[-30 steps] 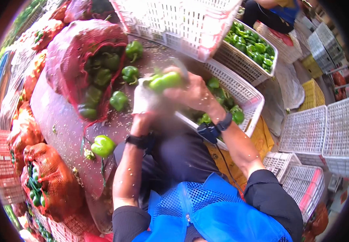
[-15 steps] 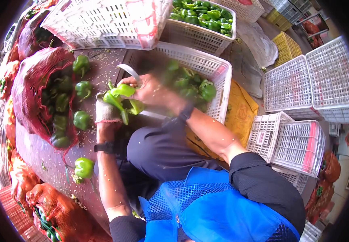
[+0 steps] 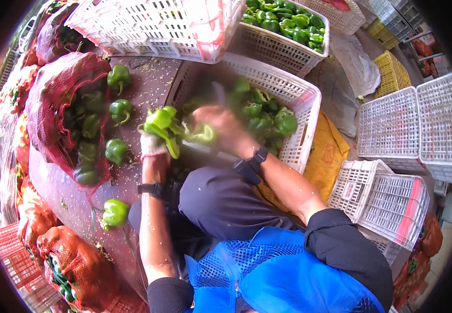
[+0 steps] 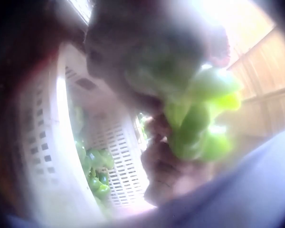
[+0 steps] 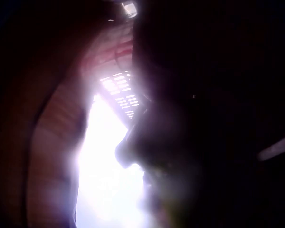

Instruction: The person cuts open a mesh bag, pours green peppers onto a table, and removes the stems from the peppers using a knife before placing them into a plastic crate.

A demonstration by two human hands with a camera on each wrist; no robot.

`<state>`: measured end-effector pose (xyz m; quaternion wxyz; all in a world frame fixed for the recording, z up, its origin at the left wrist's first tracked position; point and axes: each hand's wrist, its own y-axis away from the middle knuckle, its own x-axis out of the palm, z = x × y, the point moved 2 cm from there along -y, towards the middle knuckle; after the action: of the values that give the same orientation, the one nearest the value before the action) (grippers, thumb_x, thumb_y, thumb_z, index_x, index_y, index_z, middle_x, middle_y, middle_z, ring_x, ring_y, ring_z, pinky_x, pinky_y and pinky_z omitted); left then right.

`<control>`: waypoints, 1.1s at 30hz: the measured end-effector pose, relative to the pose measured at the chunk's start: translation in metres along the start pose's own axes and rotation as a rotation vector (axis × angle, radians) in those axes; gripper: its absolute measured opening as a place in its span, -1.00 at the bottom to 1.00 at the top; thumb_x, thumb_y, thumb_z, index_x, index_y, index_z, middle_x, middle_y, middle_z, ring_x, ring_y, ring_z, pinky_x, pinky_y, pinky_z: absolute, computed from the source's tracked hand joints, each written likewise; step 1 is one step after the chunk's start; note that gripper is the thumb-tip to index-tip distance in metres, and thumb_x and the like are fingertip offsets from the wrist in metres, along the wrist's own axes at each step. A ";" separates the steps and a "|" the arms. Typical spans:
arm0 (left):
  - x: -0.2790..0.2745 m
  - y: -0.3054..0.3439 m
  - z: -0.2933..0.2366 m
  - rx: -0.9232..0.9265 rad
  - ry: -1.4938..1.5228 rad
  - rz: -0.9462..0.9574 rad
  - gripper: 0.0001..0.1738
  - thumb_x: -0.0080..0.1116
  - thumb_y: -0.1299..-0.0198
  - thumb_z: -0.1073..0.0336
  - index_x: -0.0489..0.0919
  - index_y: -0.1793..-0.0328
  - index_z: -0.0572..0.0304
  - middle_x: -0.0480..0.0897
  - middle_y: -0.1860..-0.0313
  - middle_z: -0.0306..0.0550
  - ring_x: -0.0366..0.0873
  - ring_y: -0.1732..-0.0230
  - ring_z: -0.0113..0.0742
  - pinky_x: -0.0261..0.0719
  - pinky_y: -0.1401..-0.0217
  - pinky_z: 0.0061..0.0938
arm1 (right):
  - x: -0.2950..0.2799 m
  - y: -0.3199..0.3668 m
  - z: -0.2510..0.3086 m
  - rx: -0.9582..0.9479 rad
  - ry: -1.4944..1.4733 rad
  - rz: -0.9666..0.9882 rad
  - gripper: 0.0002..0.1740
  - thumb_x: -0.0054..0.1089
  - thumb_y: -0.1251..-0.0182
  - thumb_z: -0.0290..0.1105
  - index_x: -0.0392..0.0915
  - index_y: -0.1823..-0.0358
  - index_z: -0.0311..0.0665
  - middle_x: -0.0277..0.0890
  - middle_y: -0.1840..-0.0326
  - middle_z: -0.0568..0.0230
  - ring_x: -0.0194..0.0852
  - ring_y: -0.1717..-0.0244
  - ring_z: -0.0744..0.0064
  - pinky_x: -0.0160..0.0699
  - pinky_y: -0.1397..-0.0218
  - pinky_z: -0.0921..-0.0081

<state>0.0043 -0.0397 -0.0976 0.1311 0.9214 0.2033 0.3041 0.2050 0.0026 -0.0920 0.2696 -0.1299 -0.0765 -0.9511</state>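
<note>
My left hand (image 3: 154,145), in a whitish glove, holds a split green bell pepper (image 3: 162,122) over the near edge of a white crate (image 3: 293,86). The left wrist view shows the pepper's opened lobes (image 4: 199,118) close up. To its right, my blurred right hand (image 3: 226,128) grips a knife with a pale, curved blade (image 3: 218,93) pointing up and away. A pale green pepper piece (image 3: 202,134) shows at that hand's fingers, between both hands. Green peppers (image 3: 260,112) lie inside the crate. The right wrist view is mostly dark and glaring, with a pale strip at its right edge.
A red mesh sack (image 3: 53,104) of peppers lies open at left, with several loose peppers (image 3: 116,151) beside it. Another white crate (image 3: 153,31) stands at the back, near a full pepper crate (image 3: 283,47). Stacked crates (image 3: 387,125) and a yellow sack (image 3: 327,151) are at right.
The right hand has moved from against the split pepper toward the right, with a pale piece at its fingers. The pepper in the left hand now hangs opened. The head view has shifted.
</note>
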 end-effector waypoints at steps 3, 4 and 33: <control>0.002 -0.004 -0.016 0.093 -0.232 -0.173 -0.74 0.11 -0.43 0.35 0.56 -0.16 0.31 0.70 0.12 -0.03 0.69 0.27 -0.27 0.70 0.30 -0.36 | -0.029 0.006 -0.006 0.087 0.100 -0.180 -0.61 0.30 -0.42 -0.12 0.72 -0.01 -0.31 0.75 0.05 0.18 0.68 0.11 0.46 0.64 0.04 0.47; -0.015 -0.012 -0.013 0.094 -0.230 -0.183 -0.74 0.11 -0.43 0.35 0.56 -0.16 0.31 0.70 0.12 -0.03 0.69 0.27 -0.27 0.70 0.30 -0.36 | -0.045 0.010 -0.008 0.105 0.226 -0.209 -0.54 0.31 -0.41 -0.02 0.74 -0.05 -0.28 0.76 0.10 0.22 0.68 0.14 0.50 0.64 0.03 0.47; 0.078 0.017 0.006 0.197 -1.143 -0.011 -0.57 0.28 -0.24 0.30 0.56 -0.20 0.33 0.75 0.11 0.17 0.75 0.11 0.01 0.66 0.06 -0.24 | -0.012 -0.037 0.023 -0.481 0.827 -0.264 -0.56 0.52 -0.11 -0.20 0.66 0.10 -0.38 0.68 0.22 -0.07 0.71 0.21 -0.06 0.69 0.10 0.18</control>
<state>0.0700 -0.0204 -0.0565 0.1353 0.9461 0.1323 -0.2629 0.1993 0.0447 -0.0764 0.1169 0.2107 0.2425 -0.9397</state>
